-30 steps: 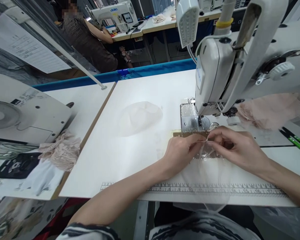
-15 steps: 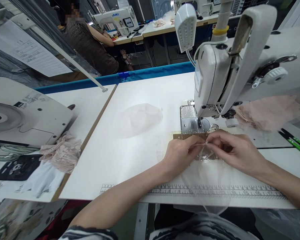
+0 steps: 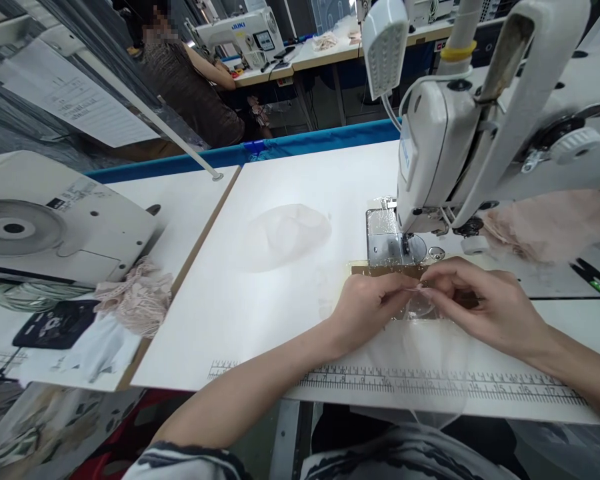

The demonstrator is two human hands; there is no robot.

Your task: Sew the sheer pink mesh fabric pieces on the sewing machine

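Note:
In the head view, a sheer pale fabric piece (image 3: 430, 353) hangs from my fingers over the printed ruler and past the table's front edge. My left hand (image 3: 367, 303) pinches its upper edge between thumb and forefinger. Close beside it, my right hand (image 3: 480, 297) pinches the same edge, fingertips nearly touching the left ones. Both hands are just in front of the sewing machine's (image 3: 430, 147) needle plate (image 3: 383, 240). Another sheer fabric piece (image 3: 293, 233) lies flat on the white table, left of the machine.
A pile of pink fabric pieces (image 3: 545, 223) lies under the machine arm, with green-handled snips (image 3: 597, 281) at the right. On the left are a second machine (image 3: 65, 220) and a bunch of pale pink fabric (image 3: 143, 300). A person (image 3: 190, 87) sits at another machine behind.
The view has shifted slightly, so the scene appears a little further right. Both hands keep their pinch on the sheer fabric, with only slight finger movement.

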